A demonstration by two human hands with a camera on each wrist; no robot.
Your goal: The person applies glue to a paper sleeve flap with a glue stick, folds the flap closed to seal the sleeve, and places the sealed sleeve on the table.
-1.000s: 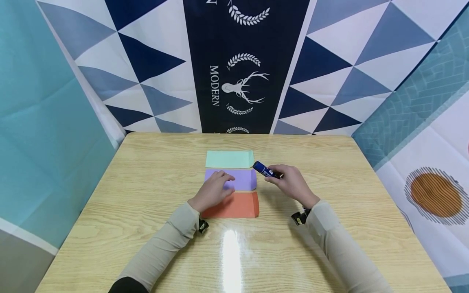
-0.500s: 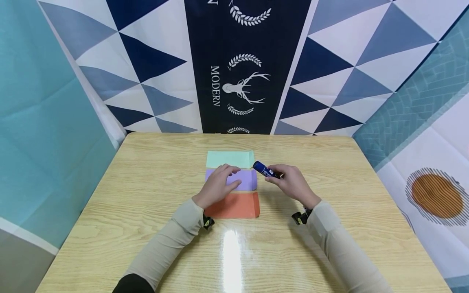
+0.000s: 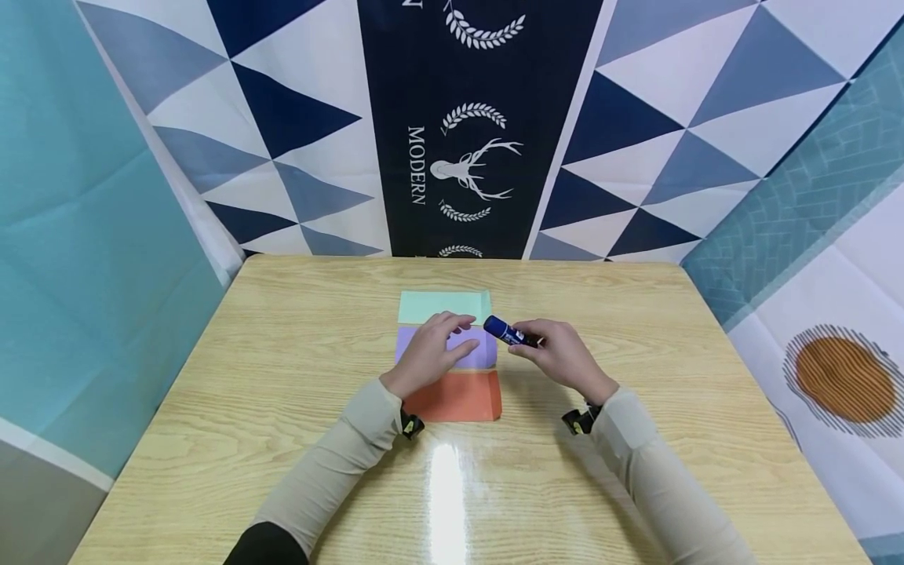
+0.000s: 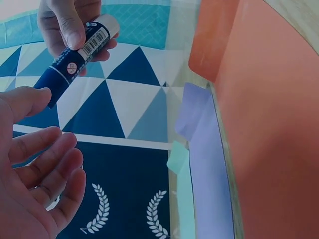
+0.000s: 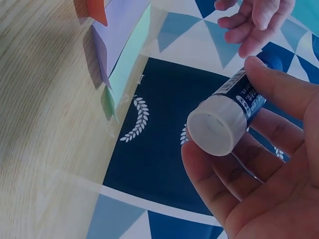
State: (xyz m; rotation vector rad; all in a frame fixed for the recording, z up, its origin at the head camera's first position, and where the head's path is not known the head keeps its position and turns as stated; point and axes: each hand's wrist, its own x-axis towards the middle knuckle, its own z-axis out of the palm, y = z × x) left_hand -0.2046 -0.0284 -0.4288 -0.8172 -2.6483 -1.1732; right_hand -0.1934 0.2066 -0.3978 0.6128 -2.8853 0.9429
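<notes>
My right hand [image 3: 561, 353] holds a dark blue glue stick [image 3: 504, 330] between thumb and fingers, tilted above the table. Its white base [image 5: 215, 127] faces the right wrist camera, and its blue cap end points toward my left hand [image 3: 434, 353]. That left hand hovers over the papers with fingers loosely spread, its thumb close to the cap in the left wrist view. Beneath it lie three paper pieces, each with a creased flap at its right end: mint green [image 3: 441, 302] at the back, purple [image 3: 483, 357] in the middle and orange-red [image 3: 459, 398] in front. My left hand partly covers them.
A light wood-grain table [image 3: 282, 353] carries the papers. Behind it hangs patterned cloth [image 3: 480, 157] with triangles and a deer print. Dark wrist cameras [image 3: 581, 421] sit at both cuffs.
My left hand has moved right and slightly away from me, toward the glue stick's cap, its fingers more spread. The glue stick has shifted slightly left. The papers stay put.
</notes>
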